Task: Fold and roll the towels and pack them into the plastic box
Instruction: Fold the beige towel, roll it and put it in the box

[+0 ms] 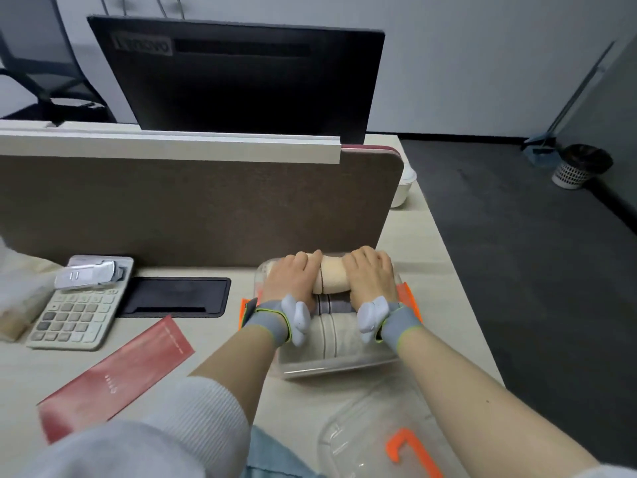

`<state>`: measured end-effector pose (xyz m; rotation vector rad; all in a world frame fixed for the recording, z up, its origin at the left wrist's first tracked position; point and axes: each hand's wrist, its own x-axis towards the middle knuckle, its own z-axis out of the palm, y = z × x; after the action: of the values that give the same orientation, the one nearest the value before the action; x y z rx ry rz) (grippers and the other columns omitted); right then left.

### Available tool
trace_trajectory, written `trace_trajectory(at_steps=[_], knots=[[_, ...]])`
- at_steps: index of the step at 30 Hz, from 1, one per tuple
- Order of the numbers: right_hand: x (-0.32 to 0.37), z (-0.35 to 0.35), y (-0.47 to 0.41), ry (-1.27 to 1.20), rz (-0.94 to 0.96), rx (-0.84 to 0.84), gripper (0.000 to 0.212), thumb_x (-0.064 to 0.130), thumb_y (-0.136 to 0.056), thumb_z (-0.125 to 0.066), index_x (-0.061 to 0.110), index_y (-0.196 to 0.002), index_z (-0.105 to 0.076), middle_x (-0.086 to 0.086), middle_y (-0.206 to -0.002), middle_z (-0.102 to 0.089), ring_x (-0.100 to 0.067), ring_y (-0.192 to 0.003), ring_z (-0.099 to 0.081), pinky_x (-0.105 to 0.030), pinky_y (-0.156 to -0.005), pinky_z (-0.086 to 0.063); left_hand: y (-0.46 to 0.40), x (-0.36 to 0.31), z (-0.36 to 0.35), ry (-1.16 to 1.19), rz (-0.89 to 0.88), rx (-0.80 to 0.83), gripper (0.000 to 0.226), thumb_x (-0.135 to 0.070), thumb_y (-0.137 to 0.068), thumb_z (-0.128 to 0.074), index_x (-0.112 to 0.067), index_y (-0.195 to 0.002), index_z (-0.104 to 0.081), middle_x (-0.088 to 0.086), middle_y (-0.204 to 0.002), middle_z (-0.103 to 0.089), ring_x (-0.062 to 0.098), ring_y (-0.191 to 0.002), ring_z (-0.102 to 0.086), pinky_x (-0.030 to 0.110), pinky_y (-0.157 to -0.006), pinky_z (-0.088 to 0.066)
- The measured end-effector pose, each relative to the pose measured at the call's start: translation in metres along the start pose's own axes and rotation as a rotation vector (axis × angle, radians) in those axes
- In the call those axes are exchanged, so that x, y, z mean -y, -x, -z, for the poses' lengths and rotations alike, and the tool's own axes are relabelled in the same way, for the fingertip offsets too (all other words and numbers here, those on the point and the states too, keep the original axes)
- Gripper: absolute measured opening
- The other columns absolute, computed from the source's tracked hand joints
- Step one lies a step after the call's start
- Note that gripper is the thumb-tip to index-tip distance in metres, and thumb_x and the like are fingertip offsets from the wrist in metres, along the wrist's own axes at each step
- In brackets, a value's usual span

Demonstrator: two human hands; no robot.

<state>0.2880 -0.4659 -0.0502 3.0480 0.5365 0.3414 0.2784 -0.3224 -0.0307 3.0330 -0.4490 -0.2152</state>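
A clear plastic box (331, 369) with orange side clips stands on the desk at right. Three rolled towels lie in it side by side: a white one (332, 334) nearest me, a grey striped one (332, 303) in the middle, and a cream one (332, 277) at the far end. My left hand (293, 276) grips the cream roll's left end and my right hand (370, 274) grips its right end, fingers curled over the top. Both wrists wear grey bands.
The box's clear lid (372, 439) with an orange clip lies near the front edge. A red envelope (113, 377), a calculator (74, 320), a black pad (175, 296) and a brown desk divider (193, 208) lie left and behind. The desk edge runs at right.
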Motion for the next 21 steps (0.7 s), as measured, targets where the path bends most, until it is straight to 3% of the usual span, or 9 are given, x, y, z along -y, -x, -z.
trace_trajectory(at_steps=[2, 3, 5, 7, 11, 15, 18, 21], knots=[[0.001, -0.001, -0.001, 0.006, -0.048, 0.031, 0.02, 0.017, -0.046, -0.055, 0.019, -0.065, -0.061, 0.002, -0.066, -0.062, -0.02, -0.072, -0.054, -0.028, -0.067, -0.025, 0.001, -0.001, -0.003, 0.095, 0.077, 0.08, 0.059, -0.015, -0.083, -0.051, -0.014, -0.139, -0.032, 0.009, -0.129, -0.047, 0.03, -0.121, -0.045, 0.034, -0.095, -0.037], [-0.001, -0.001, -0.002, -0.015, -0.045, 0.112, 0.028, 0.012, -0.048, -0.064, 0.015, -0.076, -0.062, -0.002, -0.078, -0.065, -0.023, -0.08, -0.059, -0.028, -0.072, -0.027, 0.001, -0.003, -0.004, 0.133, 0.112, 0.083, 0.049, -0.014, -0.081, -0.051, -0.015, -0.129, -0.04, 0.009, -0.127, -0.049, 0.03, -0.12, -0.046, 0.035, -0.093, -0.038], [-0.005, 0.003, -0.005, -0.111, -0.062, 0.311, 0.036, 0.01, -0.069, -0.061, 0.01, -0.104, -0.056, -0.008, -0.111, -0.061, -0.027, -0.108, -0.052, -0.031, -0.089, -0.031, -0.001, -0.006, -0.002, 0.156, 0.16, 0.108, 0.032, -0.015, -0.081, -0.051, -0.014, -0.112, -0.046, 0.007, -0.124, -0.052, 0.03, -0.118, -0.049, 0.034, -0.087, -0.04], [-0.006, 0.008, -0.006, -0.16, -0.11, 0.425, 0.034, 0.013, -0.078, -0.057, 0.01, -0.112, -0.052, -0.009, -0.121, -0.058, -0.028, -0.117, -0.048, -0.033, -0.095, -0.033, -0.001, -0.009, -0.001, 0.127, 0.173, 0.14, 0.028, -0.016, -0.082, -0.05, -0.015, -0.11, -0.047, 0.006, -0.124, -0.052, 0.028, -0.117, -0.049, 0.033, -0.084, -0.039], [-0.001, 0.013, -0.001, -0.193, -0.148, 0.366, 0.034, 0.013, -0.077, -0.056, 0.01, -0.111, -0.056, -0.009, -0.127, -0.046, -0.029, -0.12, -0.041, -0.033, -0.096, -0.034, 0.008, -0.013, -0.007, 0.018, 0.128, 0.01, 0.036, -0.021, -0.085, -0.045, -0.015, -0.12, -0.043, 0.007, -0.127, -0.042, 0.026, -0.12, -0.039, 0.032, -0.097, -0.031], [0.005, 0.021, 0.011, -0.117, -0.164, 0.182, 0.043, 0.012, -0.074, -0.051, 0.017, -0.117, -0.052, -0.004, -0.125, -0.042, -0.027, -0.12, -0.038, -0.037, -0.098, -0.029, 0.023, -0.014, -0.006, -0.057, 0.04, -0.182, 0.063, -0.025, -0.086, -0.045, -0.018, -0.145, -0.024, 0.002, -0.139, -0.029, 0.024, -0.13, -0.029, 0.031, -0.1, -0.011], [0.004, 0.026, 0.013, -0.139, -0.153, 0.18, 0.046, 0.008, -0.079, -0.049, 0.016, -0.125, -0.045, -0.005, -0.125, -0.047, -0.026, -0.121, -0.041, -0.037, -0.098, -0.03, 0.023, -0.01, -0.006, -0.003, -0.032, -0.184, 0.05, -0.02, -0.087, -0.046, -0.02, -0.137, -0.037, 0.002, -0.132, -0.041, 0.025, -0.124, -0.037, 0.029, -0.096, -0.018], [-0.002, 0.027, 0.009, -0.154, -0.118, 0.302, 0.038, 0.007, -0.086, -0.046, 0.01, -0.124, -0.051, -0.01, -0.129, -0.05, -0.026, -0.124, -0.044, -0.033, -0.101, -0.03, 0.018, -0.007, -0.003, 0.08, -0.009, -0.048, 0.046, -0.017, -0.09, -0.046, -0.016, -0.136, -0.041, 0.005, -0.137, -0.044, 0.025, -0.126, -0.039, 0.029, -0.101, -0.028]])
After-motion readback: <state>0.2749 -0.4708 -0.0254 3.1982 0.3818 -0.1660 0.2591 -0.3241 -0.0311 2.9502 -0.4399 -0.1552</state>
